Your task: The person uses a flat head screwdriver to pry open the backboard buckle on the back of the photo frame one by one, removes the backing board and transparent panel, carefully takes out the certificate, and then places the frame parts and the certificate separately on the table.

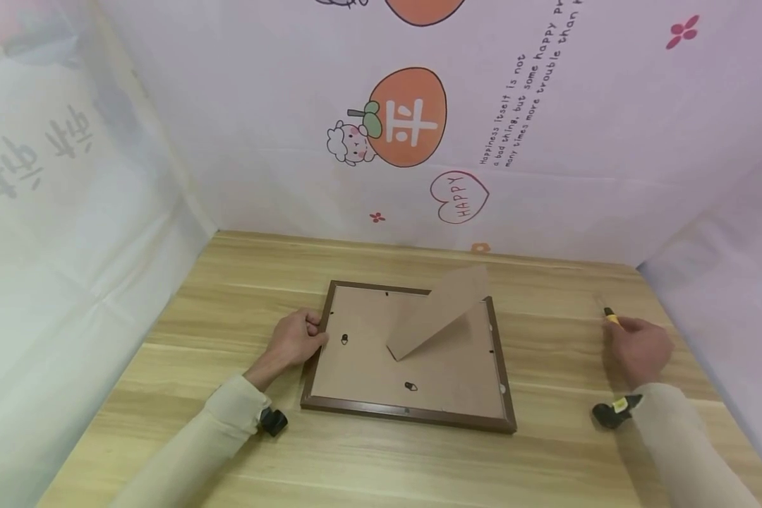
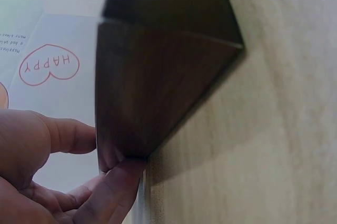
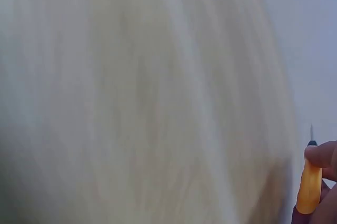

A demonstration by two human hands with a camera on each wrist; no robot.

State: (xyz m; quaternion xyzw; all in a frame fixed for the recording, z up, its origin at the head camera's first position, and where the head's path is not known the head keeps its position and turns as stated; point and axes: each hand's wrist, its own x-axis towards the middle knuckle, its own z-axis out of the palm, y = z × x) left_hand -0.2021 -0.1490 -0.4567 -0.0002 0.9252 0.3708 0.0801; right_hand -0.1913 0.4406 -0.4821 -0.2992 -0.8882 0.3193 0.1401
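Observation:
A brown picture frame [image 1: 413, 419] lies face down on the table, its tan backing board [image 1: 362, 374] showing. The board's easel stand [image 1: 447, 307] is raised at a slant. At the frame's left side, my left hand [image 1: 295, 337] grips the edge between thumb and fingers. Up close in the left wrist view, that hand [image 2: 58, 182] is at the frame's dark side [image 2: 152, 87]. Off to the right, my right hand [image 1: 643, 349] holds a small screwdriver [image 1: 612, 317] over the table. Its orange-yellow handle and thin shaft show in the right wrist view, where the screwdriver [image 3: 309, 184] points up.
The wood-grain table [image 1: 559, 367] runs back to a printed white curtain [image 1: 546, 212]. Similar sheeting hangs on the left and right sides. Two small hanging hooks sit on the backing board, and small dark tabs line the inner edge of the frame.

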